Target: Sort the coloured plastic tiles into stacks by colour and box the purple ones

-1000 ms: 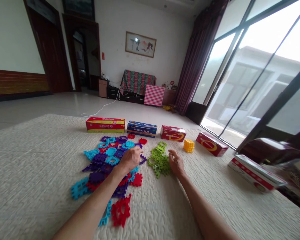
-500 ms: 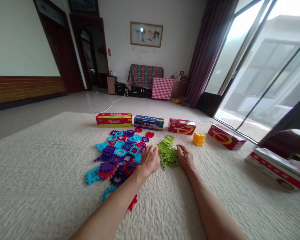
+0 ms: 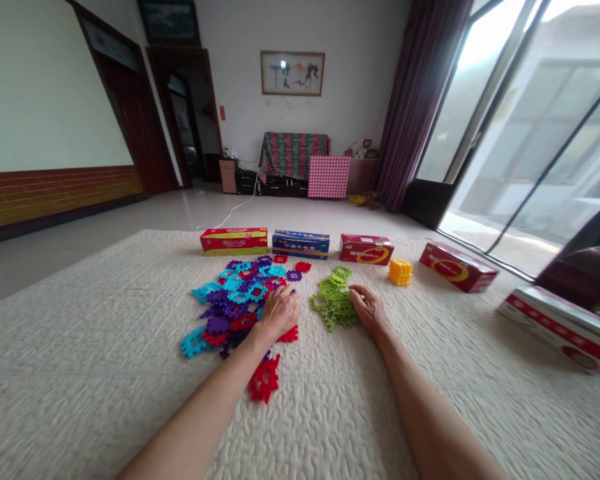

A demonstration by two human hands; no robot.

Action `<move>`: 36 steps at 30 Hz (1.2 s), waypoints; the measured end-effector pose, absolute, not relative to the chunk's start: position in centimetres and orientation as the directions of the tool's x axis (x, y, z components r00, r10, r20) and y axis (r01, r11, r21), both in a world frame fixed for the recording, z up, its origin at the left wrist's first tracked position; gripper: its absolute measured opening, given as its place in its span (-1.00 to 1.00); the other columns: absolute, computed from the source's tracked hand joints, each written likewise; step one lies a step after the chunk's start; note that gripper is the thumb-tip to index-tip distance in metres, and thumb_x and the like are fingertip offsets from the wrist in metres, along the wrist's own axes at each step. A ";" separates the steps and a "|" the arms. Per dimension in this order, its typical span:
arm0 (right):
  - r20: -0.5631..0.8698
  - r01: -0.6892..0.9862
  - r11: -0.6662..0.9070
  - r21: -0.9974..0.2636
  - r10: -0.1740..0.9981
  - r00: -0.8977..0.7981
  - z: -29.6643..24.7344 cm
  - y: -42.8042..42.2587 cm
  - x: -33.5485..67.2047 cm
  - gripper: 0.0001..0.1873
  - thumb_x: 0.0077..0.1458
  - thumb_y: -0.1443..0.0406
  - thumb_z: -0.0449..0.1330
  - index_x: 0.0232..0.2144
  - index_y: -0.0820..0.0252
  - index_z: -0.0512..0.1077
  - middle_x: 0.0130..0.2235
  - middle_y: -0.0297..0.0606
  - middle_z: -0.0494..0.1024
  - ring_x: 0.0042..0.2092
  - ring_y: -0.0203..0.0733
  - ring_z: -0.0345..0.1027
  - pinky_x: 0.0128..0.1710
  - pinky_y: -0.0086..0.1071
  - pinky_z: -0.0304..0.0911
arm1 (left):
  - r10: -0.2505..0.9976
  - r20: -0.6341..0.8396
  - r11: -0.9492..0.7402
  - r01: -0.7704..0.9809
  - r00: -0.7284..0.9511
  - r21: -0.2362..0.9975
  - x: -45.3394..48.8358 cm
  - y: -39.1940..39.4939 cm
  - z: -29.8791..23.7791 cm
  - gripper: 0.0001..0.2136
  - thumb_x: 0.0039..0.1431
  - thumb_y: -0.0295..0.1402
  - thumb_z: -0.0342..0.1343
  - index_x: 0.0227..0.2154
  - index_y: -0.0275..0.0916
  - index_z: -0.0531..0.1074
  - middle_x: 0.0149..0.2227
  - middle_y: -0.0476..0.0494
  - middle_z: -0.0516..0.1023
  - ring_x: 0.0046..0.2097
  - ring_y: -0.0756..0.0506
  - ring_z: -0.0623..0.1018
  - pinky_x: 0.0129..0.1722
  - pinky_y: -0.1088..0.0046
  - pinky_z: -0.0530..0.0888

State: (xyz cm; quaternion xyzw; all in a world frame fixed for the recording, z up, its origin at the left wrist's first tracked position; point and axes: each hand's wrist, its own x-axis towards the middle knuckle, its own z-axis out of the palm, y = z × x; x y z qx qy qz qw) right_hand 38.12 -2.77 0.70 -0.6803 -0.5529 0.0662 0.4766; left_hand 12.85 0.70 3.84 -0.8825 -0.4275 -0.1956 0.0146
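Note:
My left hand (image 3: 281, 311) lies at the right side of a mixed pile of toothed plastic building pieces (image 3: 234, 285) in blue, purple and red. Its fingers curl down together among them, and whatever is under the fingertips is hidden. Loose red pieces (image 3: 264, 380) lie beneath and in front of that wrist. Beside a small heap of lime-green building pieces (image 3: 334, 293) rests my right hand (image 3: 370, 309), thumb and fingers loosely bent and apart at the heap's right edge. A yellow cube (image 3: 401, 272) made of such pieces stands farther right.
Behind the pieces stand a red-and-yellow box (image 3: 234, 242), a blue box (image 3: 300, 245) and a dark red box (image 3: 367, 250). Another dark red box (image 3: 457, 267) and a white-and-red box (image 3: 560, 327) are at the right. Everything sits on a cream quilted cover (image 3: 105, 333).
My left hand has moved left, from the green heap to the mixed pile. My right hand stays by the green pieces. The view has shifted slightly.

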 end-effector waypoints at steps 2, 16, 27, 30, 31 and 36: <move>0.435 0.686 0.065 -0.725 0.815 0.382 0.8 -2.8 38.1 -0.55 0.01 0.05 0.00 -0.25 0.18 0.52 -0.20 -0.18 0.57 -0.19 -0.10 0.41 -0.13 -0.25 0.26 | 0.741 0.363 -0.652 0.735 0.565 0.187 13.7 -0.9 3.5 -0.81 0.19 -0.38 -0.06 -0.29 -0.22 0.46 -0.17 -0.20 0.45 -0.07 -0.15 0.41 -0.02 0.30 0.35; 0.454 0.657 0.088 -0.749 0.791 0.410 0.8 -2.9 38.1 -0.54 -0.01 0.04 0.00 -0.28 0.20 0.53 -0.24 -0.17 0.59 -0.23 -0.11 0.42 -0.21 -0.28 0.30 | 0.715 0.411 -0.695 0.636 0.565 0.335 14.4 2.0 3.1 -0.75 0.12 -0.52 -0.06 -0.25 -0.25 0.51 -0.18 -0.19 0.53 -0.08 -0.10 0.49 0.01 0.37 0.39; 0.483 0.666 0.097 -0.740 0.765 0.426 0.3 -2.6 38.2 -0.64 0.05 0.10 0.00 -0.35 0.17 0.51 -0.24 -0.18 0.58 -0.23 -0.12 0.43 -0.23 -0.32 0.30 | 0.934 0.298 -0.357 0.529 0.196 0.770 26.7 11.2 0.9 -0.66 0.10 -0.55 -0.06 -0.12 -0.30 0.52 -0.08 -0.21 0.58 0.00 -0.11 0.53 0.04 0.38 0.41; 0.460 0.636 0.098 -0.765 0.774 0.434 0.3 -2.6 38.4 -0.64 0.07 0.10 0.01 -0.34 0.17 0.51 -0.23 -0.18 0.58 -0.23 -0.12 0.43 -0.24 -0.33 0.30 | 0.933 0.297 -0.360 0.515 0.203 0.778 27.1 11.8 0.3 -0.66 0.10 -0.55 -0.07 -0.13 -0.29 0.53 -0.07 -0.22 0.58 0.00 -0.12 0.53 0.05 0.36 0.41; 0.456 0.629 0.101 -0.771 0.776 0.435 0.3 -2.6 38.4 -0.65 0.07 0.10 0.01 -0.34 0.17 0.51 -0.22 -0.18 0.58 -0.23 -0.12 0.43 -0.24 -0.33 0.30 | 0.926 0.305 -0.377 0.509 0.222 0.774 27.0 11.9 0.1 -0.65 0.10 -0.55 -0.07 -0.13 -0.28 0.53 -0.06 -0.21 0.57 0.00 -0.11 0.53 0.05 0.36 0.40; 0.478 0.645 0.124 -0.754 0.776 0.411 0.4 -2.5 38.3 -0.69 0.08 0.13 0.02 -0.35 0.15 0.50 -0.23 -0.20 0.57 -0.18 -0.13 0.42 -0.21 -0.35 0.29 | 0.861 0.336 -0.491 0.455 0.381 0.743 25.6 12.9 -0.4 -0.65 0.09 -0.58 -0.06 -0.17 -0.21 0.55 -0.14 -0.09 0.61 -0.11 -0.02 0.58 -0.02 0.44 0.46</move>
